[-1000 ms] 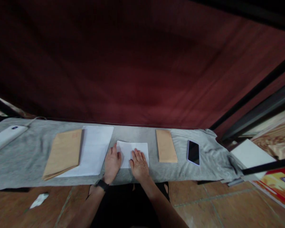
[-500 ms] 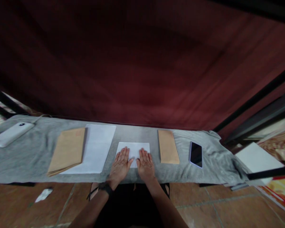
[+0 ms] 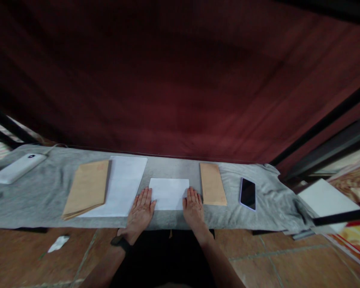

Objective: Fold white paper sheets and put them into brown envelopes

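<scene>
A white sheet of paper (image 3: 169, 193), smaller than the sheets to its left, lies flat on the grey cloth between my hands. My left hand (image 3: 141, 210) rests open at its left edge, fingers stretched forward and thumb at the paper's side; a dark band circles that wrist. At the right edge my right hand (image 3: 193, 208) lies open and flat, its thumb by the paper. Neither hand holds anything. A single brown envelope (image 3: 213, 185) lies just beyond my right fingers. Left of my left hand are larger white sheets (image 3: 123, 186), partly under a stack of brown envelopes (image 3: 88, 186).
A phone (image 3: 247, 194) lies face up on the grey cloth (image 3: 270, 200) to the right. At the far left is a white device (image 3: 18, 168) with a cable. A dark red curtain (image 3: 180, 100) hangs behind. Black metal bars (image 3: 321, 120) cross the right side.
My hands have slid apart from on top of the small sheet out to its left and right edges. The sheet now shows uncovered. Envelopes and phone stay in place.
</scene>
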Demonstrator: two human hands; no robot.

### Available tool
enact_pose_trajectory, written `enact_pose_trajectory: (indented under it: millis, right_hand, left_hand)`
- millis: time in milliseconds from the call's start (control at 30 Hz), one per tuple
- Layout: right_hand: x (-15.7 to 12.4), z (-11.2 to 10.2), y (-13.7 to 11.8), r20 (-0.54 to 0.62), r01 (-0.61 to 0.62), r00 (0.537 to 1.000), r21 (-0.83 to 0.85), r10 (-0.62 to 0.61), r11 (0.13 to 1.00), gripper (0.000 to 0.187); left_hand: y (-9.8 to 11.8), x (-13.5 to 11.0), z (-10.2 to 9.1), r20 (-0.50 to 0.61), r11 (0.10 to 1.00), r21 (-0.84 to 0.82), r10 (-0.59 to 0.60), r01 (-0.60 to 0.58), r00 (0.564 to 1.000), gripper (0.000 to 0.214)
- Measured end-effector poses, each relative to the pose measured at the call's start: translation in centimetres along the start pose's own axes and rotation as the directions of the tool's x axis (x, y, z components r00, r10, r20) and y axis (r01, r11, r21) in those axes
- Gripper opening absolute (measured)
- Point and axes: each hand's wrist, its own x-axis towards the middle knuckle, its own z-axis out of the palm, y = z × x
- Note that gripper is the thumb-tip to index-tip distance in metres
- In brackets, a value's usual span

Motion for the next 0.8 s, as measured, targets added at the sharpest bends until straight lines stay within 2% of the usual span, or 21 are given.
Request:
enact_pose_trajectory:
  millis: [67,233,433,567,700,800]
  right_hand:
    - [1.2,0.0,-1.1,0.024,-0.018,1.0,0.019,0.017,1.0,0.05]
    - [4.4,0.6,-4.3,0.146,0.082,0.984,0.141,-0.103,0.987,0.049]
    - [5.0,1.8,-4.8,0.228,0.107,0.963,0.169,-0.144,0.98,0.049]
    - [4.7,1.9,-4.5,0.236,0.11,0.961,0.158,-0.146,0.981,0.051]
    - [4.7,1.7,-4.4,0.256,0.141,0.951,0.132,-0.171,0.981,0.052]
    - [4.7,1.9,-4.2,0.255,0.153,0.95,0.122,-0.18,0.981,0.052]
  left_hand:
    - [0.0,0.0,0.1,-0.014,1.0,0.013,0.018,-0.017,1.0,0.066]
    - [0.0,0.1,0.2,-0.026,0.998,0.049,0.035,-0.034,0.999,0.065]
    - [0.0,0.0,0.3,-0.035,0.998,0.065,0.02,-0.018,0.999,0.066]
    - [2.6,1.7,0.3,-0.047,1.0,0.018,0.003,-0.002,0.999,0.062]
    - [6.1,5.1,1.1,0.063,0.991,-0.086,0.105,-0.099,0.993,0.059]
    - [6.8,6.8,1.9,0.122,0.99,-0.108,0.106,-0.093,0.987,0.061]
